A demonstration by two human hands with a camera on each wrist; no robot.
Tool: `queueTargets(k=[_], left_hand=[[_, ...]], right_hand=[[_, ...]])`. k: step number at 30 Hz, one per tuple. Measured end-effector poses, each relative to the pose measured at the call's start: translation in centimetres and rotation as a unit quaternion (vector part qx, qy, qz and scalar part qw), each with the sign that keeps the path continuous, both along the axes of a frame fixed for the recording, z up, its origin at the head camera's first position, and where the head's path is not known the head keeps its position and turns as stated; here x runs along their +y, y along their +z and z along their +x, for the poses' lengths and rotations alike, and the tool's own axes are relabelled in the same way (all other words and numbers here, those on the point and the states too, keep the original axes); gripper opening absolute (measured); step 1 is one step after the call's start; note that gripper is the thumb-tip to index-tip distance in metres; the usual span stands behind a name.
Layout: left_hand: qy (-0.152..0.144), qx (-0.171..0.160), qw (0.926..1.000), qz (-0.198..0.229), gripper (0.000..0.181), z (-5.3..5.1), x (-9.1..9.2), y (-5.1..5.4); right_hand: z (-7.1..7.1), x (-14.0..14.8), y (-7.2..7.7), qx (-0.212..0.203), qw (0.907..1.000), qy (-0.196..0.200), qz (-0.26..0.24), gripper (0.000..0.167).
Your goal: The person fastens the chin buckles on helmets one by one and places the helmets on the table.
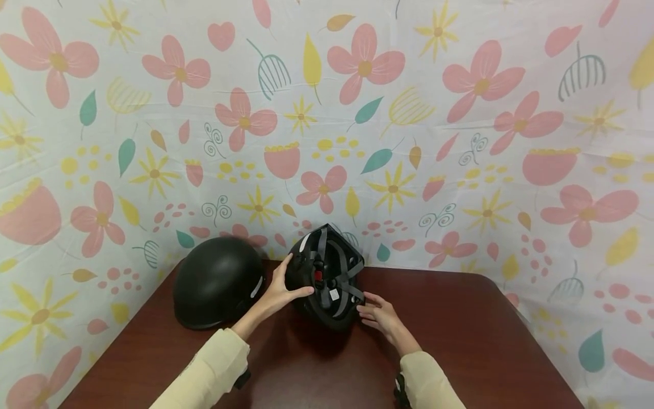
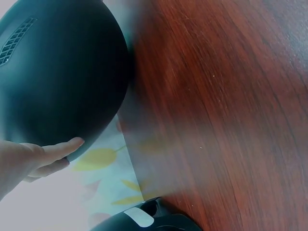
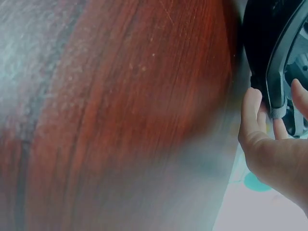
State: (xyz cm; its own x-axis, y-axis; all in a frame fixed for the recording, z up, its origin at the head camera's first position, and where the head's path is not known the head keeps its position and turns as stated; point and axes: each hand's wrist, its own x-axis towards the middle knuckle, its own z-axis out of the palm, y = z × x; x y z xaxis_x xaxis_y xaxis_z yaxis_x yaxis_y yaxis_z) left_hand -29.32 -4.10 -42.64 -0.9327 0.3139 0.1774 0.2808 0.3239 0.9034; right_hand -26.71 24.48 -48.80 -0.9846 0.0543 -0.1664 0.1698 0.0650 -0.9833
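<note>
A black helmet [image 1: 327, 278] is tilted with its inside toward me, showing grey straps, a red part and a small white label. My left hand [image 1: 281, 287] holds its left side, thumb at the rim and fingers along the outer shell. In the left wrist view, these fingers [image 2: 60, 149] lie against the smooth dome [image 2: 67, 72] with a mesh vent. At the lower right edge, my right hand [image 1: 380, 315] holds the rim. The right wrist view shows this hand [image 3: 269, 149] with its fingers about the rim, beside a strap. Whether the helmet touches the table cannot be told.
A second black helmet [image 1: 219, 284] rests dome up on the left of the dark red-brown table [image 1: 434, 329], close to my left forearm. Behind the table hangs a white cloth [image 1: 388, 142] printed with flowers and leaves.
</note>
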Motion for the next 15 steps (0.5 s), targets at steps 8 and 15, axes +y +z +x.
queueTargets(k=[8,15], left_hand=[[0.006,-0.012,0.9999,0.0,0.107,-0.1,0.4,0.3],[0.004,-0.012,0.9999,-0.005,0.104,-0.1,0.9,0.1]], right_hand=[[0.2,0.3,1.3,0.02,0.9981,0.003,0.057,0.063],[0.2,-0.2,3.1,0.049,0.9957,-0.004,0.079,0.059]])
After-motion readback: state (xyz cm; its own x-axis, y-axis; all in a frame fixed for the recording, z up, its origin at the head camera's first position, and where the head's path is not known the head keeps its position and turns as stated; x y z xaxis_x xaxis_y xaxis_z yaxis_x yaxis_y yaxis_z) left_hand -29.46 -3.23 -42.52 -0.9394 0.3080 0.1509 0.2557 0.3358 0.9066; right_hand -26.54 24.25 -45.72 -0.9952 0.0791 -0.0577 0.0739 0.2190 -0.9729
